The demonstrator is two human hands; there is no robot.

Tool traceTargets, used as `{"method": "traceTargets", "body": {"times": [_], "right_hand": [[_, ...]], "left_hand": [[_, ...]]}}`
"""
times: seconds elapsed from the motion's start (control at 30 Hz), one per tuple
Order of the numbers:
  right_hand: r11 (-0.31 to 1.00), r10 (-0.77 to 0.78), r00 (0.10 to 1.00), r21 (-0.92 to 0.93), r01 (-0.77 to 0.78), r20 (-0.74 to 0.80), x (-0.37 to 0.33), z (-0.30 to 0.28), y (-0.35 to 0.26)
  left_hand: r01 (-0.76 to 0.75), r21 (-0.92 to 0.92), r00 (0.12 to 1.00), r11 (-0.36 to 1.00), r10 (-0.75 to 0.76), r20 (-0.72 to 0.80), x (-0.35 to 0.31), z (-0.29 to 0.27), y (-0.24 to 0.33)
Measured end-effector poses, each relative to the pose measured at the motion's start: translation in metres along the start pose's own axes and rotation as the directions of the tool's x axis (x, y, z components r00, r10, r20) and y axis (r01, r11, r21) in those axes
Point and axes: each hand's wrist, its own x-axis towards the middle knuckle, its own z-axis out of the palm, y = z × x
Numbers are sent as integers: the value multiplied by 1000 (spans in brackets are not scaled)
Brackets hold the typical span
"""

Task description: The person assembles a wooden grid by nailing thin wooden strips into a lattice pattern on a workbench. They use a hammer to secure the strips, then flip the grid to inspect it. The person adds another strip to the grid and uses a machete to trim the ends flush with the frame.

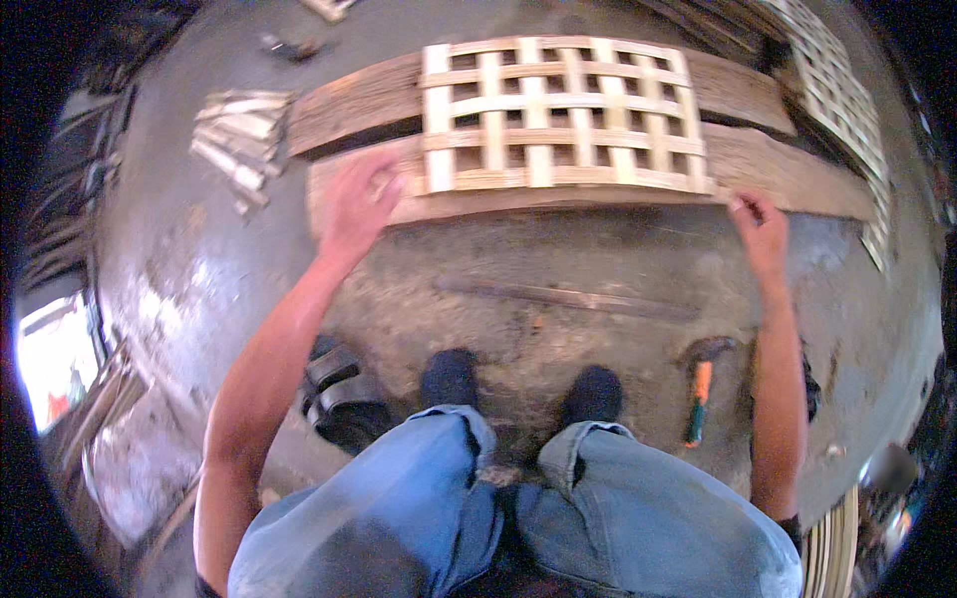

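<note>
A woven lattice panel (538,159) of pale wood strips lies across two thick wooden planks (797,169). My left hand (361,199) hovers by the panel's near left corner, over the near plank. It is smeared by motion, but a gap shows between the thumb and the fingers, and it seems to hold nothing. At the panel's near right corner is my right hand (762,227), its fingers curled in and its thumb close to the corner. Whether anything small sits inside those fingers is hidden.
Loose pale wood pieces (239,140) lie left of the planks. More woven lattice (832,90) stands at the far right. A long flat strip (578,296) lies before my feet. A hammer (702,394) with an orange and green handle rests near my right forearm; black sandals (344,399) sit at left.
</note>
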Motion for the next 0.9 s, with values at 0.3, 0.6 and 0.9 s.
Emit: {"method": "traceTargets", "body": {"times": [0.3, 0.6, 0.9], "right_hand": [[977, -65, 907, -159, 142, 415, -110, -6, 6], [941, -115, 882, -235, 244, 456, -121, 7, 26], [921, -172, 885, -250, 300, 432, -114, -4, 9]], "left_hand": [[-106, -107, 858, 989, 146, 493, -90, -2, 27], [-142, -88, 849, 986, 167, 502, -84, 13, 33], [-185, -103, 879, 977, 211, 427, -85, 6, 32]]}}
